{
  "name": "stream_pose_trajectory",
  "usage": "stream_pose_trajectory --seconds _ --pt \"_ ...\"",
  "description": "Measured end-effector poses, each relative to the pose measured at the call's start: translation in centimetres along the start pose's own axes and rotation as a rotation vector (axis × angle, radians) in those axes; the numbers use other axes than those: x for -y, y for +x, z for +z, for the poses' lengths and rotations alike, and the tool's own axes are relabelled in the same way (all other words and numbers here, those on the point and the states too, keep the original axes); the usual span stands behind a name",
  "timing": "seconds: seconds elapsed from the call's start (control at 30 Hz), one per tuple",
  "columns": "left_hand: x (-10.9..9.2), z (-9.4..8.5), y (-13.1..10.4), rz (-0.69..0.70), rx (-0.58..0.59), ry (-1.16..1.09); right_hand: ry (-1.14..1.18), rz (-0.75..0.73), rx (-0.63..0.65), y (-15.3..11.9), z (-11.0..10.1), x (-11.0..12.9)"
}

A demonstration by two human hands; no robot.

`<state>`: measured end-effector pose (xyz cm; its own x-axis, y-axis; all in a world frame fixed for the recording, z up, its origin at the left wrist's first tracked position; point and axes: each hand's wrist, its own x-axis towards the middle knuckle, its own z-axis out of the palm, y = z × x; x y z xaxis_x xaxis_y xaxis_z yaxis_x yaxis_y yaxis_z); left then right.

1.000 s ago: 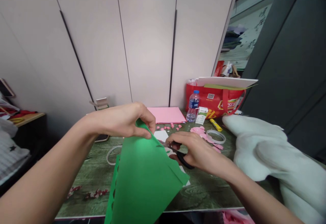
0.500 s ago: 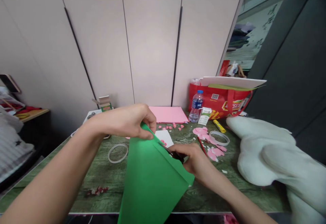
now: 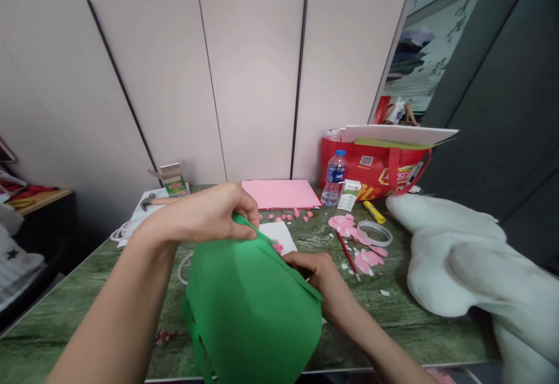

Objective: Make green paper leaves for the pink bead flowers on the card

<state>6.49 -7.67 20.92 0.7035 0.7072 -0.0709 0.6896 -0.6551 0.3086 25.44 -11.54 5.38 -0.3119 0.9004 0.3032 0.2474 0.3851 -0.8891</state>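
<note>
A large green sheet (image 3: 257,308) hangs bent over the near edge of the table, with a folded strip along its upper right side. My left hand (image 3: 231,212) pinches its top corner between thumb and fingers. On the strip's far side is my right hand (image 3: 312,273), fingers curled and partly hidden by the sheet; the scissors it held are now out of sight behind the green. Just beyond the sheet lies a white paper (image 3: 279,235) with pink pieces on it.
Pink sheets (image 3: 282,193), a bottle (image 3: 334,177), a small carton (image 3: 349,195) and a red bag (image 3: 371,168) stand behind. Pink scraps, a tape roll (image 3: 374,233) and a red pencil (image 3: 347,256) lie right, beside a white plush (image 3: 454,256). A hammer (image 3: 161,200) lies back left.
The green sheet has shifted left and bulges more, showing cut slits at its lower left. Both hands moved slightly left with it. The scissor blades no longer show.
</note>
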Motion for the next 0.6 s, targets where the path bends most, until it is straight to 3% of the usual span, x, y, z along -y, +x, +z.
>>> stream_pose_trajectory --seconds 0.33,0.6 --pt "1.9 1.5 1.6 -0.044 0.017 -0.051 0.153 0.109 -0.073 0.6 1.7 -3.0" --pt "4.7 3.3 3.5 -0.026 0.083 -0.179 0.353 0.29 -0.134 1.0 2.6 -5.0"
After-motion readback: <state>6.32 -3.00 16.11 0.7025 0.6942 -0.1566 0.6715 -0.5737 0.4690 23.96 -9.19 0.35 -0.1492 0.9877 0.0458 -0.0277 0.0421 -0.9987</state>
